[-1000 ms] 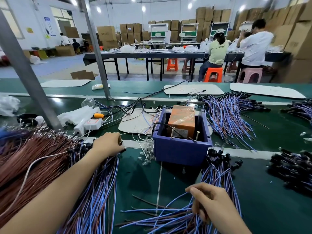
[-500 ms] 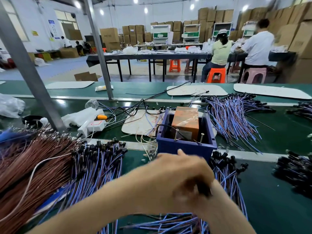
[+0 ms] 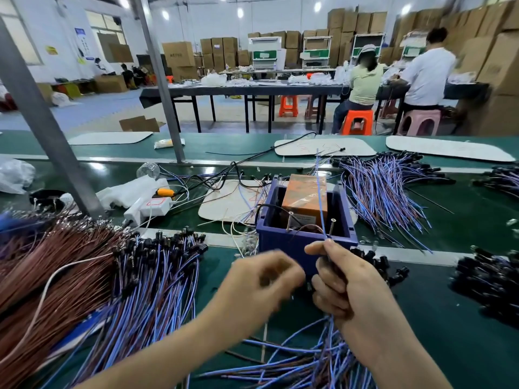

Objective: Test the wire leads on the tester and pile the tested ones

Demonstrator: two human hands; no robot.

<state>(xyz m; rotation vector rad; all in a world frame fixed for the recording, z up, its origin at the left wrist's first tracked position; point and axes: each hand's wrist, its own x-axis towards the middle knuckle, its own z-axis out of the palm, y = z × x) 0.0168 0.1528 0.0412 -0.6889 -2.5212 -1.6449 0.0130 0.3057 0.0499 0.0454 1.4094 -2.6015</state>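
**Fingertips [image 3: 316, 249] of right hand [image 3: 354, 287] pinching one wire lead [image 3: 320, 203] at the tester [image 3: 304, 197]**

Thumb and forefinger pressed together on the blue-purple lead, other fingers curled round it lower down. Runs pretty much straight up toward 12 o'clock from the pinch, over the blue bin [image 3: 280, 242] with the orange tester box sitting inside. Passes just beside the right one of two screw posts [image 3: 333, 226] sticking up near the bin's front wall. Honestly can't tell whether touching that post or just close. Drops out of the bottom of the fist at 6 o'clock into a loose pile of leads [image 3: 295, 366] on the green bench [image 3: 449, 332].

Left hand [image 3: 261, 287] just beside the right one, at its 9 o'clock, and badly blurred. Looks curled in at the fingers, but no way to tell whether pinching anything.

Around the bin:
- big heap of blue-purple leads [image 3: 146, 290] with black plugs at 9 o'clock
- brown wires [image 3: 56, 262] further out the same way
- another fan of leads [image 3: 384, 192] at 2 o'clock
- heap of black plugs [image 3: 488, 279] at 3 o'clock
- white power strip [image 3: 151, 206] at 10 o'clock, next to a slanted grey metal post [image 3: 50, 130]
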